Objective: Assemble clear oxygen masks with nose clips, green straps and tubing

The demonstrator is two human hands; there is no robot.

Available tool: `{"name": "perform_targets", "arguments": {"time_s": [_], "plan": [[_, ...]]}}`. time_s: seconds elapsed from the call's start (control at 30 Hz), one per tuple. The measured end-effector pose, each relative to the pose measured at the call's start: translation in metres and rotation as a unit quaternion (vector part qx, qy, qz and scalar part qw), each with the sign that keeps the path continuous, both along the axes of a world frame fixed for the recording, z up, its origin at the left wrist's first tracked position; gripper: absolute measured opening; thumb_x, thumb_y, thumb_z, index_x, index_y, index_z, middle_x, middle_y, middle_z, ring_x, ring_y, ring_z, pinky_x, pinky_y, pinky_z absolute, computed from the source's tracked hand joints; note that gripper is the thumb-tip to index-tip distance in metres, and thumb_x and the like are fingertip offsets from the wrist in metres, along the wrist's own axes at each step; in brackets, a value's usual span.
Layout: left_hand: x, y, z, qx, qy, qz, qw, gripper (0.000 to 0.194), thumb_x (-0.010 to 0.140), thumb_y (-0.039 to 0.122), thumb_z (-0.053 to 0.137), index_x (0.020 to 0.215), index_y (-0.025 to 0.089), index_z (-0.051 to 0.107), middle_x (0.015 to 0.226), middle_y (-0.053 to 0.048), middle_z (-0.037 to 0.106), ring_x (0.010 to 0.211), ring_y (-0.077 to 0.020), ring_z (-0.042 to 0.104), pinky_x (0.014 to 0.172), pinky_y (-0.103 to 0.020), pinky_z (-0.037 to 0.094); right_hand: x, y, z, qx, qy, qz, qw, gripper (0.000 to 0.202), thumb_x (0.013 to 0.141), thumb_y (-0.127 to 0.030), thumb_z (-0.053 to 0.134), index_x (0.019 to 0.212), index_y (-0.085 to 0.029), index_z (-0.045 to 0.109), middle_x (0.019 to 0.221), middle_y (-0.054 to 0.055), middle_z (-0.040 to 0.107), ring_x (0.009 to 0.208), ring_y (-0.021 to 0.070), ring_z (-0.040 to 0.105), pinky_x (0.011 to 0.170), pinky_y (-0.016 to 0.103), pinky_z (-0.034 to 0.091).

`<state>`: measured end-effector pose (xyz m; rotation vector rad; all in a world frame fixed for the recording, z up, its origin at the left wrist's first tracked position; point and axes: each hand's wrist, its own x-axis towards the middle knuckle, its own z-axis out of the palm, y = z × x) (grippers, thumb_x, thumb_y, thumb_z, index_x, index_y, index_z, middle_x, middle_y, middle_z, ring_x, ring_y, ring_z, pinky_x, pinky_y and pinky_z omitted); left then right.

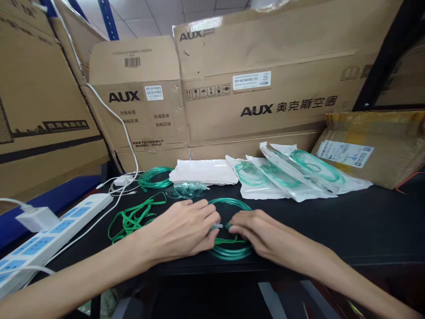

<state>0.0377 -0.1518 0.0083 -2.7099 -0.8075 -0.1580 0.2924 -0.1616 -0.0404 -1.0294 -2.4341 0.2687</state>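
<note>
My left hand [189, 226] is closed around a small part whose clear plastic tip [217, 226] pokes out between the fingers; the rest of it is hidden. Facing it across a small gap, my right hand [254, 226] pinches a green tube end [227, 225]. Beneath both hands lies a coil of green tubing [230, 253] on the black table [315, 230]. A green strap crosses the inside of that coil. To the left of my left hand is a tangle of green elastic straps [133, 219]. Just beyond it sit clear green-tinted masks [187, 189].
Another green tubing coil [154, 177] lies at the back left, beside a stack of white packets [204, 172]. Several sealed bags [282, 175] with green tubing overlap at the back right. A power strip [56, 241] with white cables runs along the left. Cardboard boxes [259, 102] wall the back.
</note>
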Motion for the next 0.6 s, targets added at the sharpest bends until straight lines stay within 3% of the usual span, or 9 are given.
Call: {"name": "perform_targets", "arguments": {"time_s": [0.1, 0.2, 0.37, 0.5, 0.6], "plan": [[-0.015, 0.004, 0.009, -0.1, -0.102, 0.08, 0.986, 0.026, 0.105, 0.033, 0.038, 0.1, 0.021, 0.061, 0.096, -0.004, 0.068, 0.087, -0.0216, 0.065, 0.075, -0.034, 0.047, 0.007, 0.002, 0.001, 0.016, 0.014, -0.017, 1.0, 0.028, 0.103, -0.039, 0.049, 0.108, -0.024, 0.072, 0.107, 0.008, 0.072, 0.1, 0.0258, 0.069, 0.088, 0.037, 0.054], [-0.018, 0.011, 0.015, -0.208, -0.218, 0.124, 0.945, 0.031, 0.105, 0.043, 0.038, 0.104, 0.025, 0.063, 0.101, 0.0, 0.071, 0.094, -0.0205, 0.065, 0.083, -0.033, 0.047, 0.008, 0.001, 0.005, 0.038, 0.019, -0.024, 0.999, 0.025, 0.103, -0.039, 0.051, 0.105, -0.026, 0.073, 0.108, 0.007, 0.067, 0.091, 0.0218, 0.069, 0.081, 0.034, 0.054], [-0.003, 0.028, 0.016, -0.281, -0.327, 0.11, 0.896, 0.031, 0.103, 0.043, 0.042, 0.101, 0.026, 0.068, 0.104, 0.002, 0.074, 0.101, -0.0205, 0.065, 0.093, -0.033, 0.045, 0.01, -0.004, 0.008, 0.158, 0.058, -0.052, 0.984, 0.023, 0.103, -0.034, 0.054, 0.102, -0.02, 0.072, 0.103, 0.009, 0.061, 0.08, 0.0193, 0.068, 0.072, 0.033, 0.053], [0.003, 0.037, 0.012, -0.301, -0.375, 0.091, 0.872, 0.03, 0.102, 0.038, 0.043, 0.101, 0.026, 0.07, 0.113, 0.002, 0.074, 0.11, -0.02, 0.064, 0.099, -0.033, 0.043, 0.018, -0.017, -0.001, 0.149, 0.043, -0.033, 0.987, 0.021, 0.102, -0.033, 0.056, 0.1, -0.02, 0.072, 0.103, 0.01, 0.066, 0.091, 0.0214, 0.071, 0.077, 0.032, 0.058], [0.0, 0.038, 0.01, -0.309, -0.383, 0.088, 0.866, 0.031, 0.102, 0.038, 0.043, 0.102, 0.025, 0.071, 0.115, 0.001, 0.074, 0.111, -0.0205, 0.064, 0.1, -0.032, 0.043, 0.024, -0.03, -0.008, 0.158, -0.023, -0.047, 0.986, 0.028, 0.097, -0.044, 0.062, 0.114, -0.024, 0.073, 0.112, 0.01, 0.071, 0.103, 0.0278, 0.071, 0.088, 0.043, 0.06]]}}
